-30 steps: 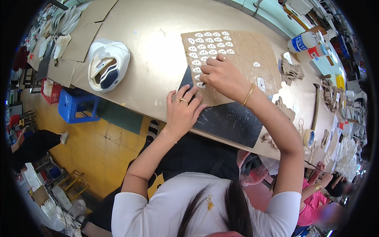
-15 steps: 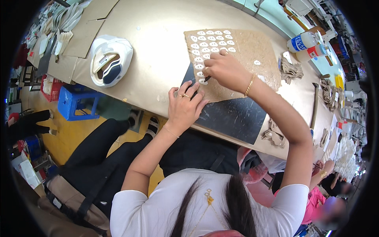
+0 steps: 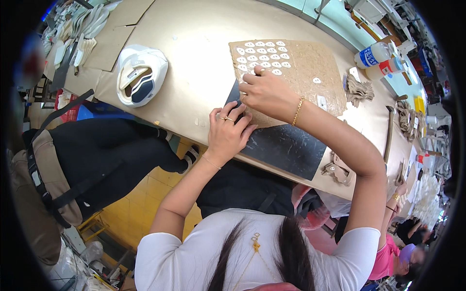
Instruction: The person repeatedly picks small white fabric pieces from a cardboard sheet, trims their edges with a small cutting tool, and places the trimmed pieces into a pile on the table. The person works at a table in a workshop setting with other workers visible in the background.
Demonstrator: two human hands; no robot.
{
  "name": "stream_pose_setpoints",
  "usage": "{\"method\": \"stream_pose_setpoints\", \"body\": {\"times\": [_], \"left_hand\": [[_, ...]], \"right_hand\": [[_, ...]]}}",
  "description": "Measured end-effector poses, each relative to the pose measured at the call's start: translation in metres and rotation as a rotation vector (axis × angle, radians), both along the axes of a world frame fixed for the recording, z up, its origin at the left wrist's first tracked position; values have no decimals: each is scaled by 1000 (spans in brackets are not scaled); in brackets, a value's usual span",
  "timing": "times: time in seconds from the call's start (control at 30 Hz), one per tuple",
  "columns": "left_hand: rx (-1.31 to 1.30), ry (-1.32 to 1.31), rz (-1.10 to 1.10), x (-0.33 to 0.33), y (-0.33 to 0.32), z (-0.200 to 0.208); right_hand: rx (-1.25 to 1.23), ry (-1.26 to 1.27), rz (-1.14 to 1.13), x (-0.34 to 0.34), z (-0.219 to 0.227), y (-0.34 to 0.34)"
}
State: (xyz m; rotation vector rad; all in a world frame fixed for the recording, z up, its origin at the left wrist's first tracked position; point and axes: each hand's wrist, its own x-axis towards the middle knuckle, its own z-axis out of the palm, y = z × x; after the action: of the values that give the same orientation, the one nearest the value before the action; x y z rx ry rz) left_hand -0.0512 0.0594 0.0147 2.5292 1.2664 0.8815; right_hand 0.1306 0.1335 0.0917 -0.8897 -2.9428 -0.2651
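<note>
- Shifts right hand (image 3: 266, 92) slightly toward 9 o'clock versus half a second ago, onto the 8 o'clock edge of brown sheet (image 3: 303, 58); dark tool tip now out of sight.
- Probably means work on the ovals (image 3: 265, 64) along that edge, now covered.
- Curls right fingers toward thumb; cannot tell what, if anything, is pinched.
- Rests left hand (image 3: 228, 130), loosely spread, at sheet's 8 o'clock, by dark mat (image 3: 289, 148).
- At 9 o'clock, beyond the sheet: white shell (image 3: 154, 60), navy panel (image 3: 141, 90) inside.
- Farther at 9: red basket (image 3: 73, 115), something white inside, partly hidden.
- At 2 o'clock: blue-label bottle (image 3: 373, 55), contents unclear; red-label bottle (image 3: 386, 68), pale fill.
</note>
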Motion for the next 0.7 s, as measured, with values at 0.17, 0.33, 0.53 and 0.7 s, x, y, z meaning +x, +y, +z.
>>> {"method": "stream_pose_setpoints", "body": {"times": [0.17,0.33,0.53,0.7], "left_hand": [[19,1,4,-1,0,-5],[31,28,4,2,0,-6],[42,30,7,3,0,-5],[33,24,6,0,-1,-7]], "right_hand": [[-106,-203,58,-15,2,29],[-298,-230,163,-16,3,58],[-224,-361,270,-30,6,55],[-154,-334,250,-20,10,42]]}}
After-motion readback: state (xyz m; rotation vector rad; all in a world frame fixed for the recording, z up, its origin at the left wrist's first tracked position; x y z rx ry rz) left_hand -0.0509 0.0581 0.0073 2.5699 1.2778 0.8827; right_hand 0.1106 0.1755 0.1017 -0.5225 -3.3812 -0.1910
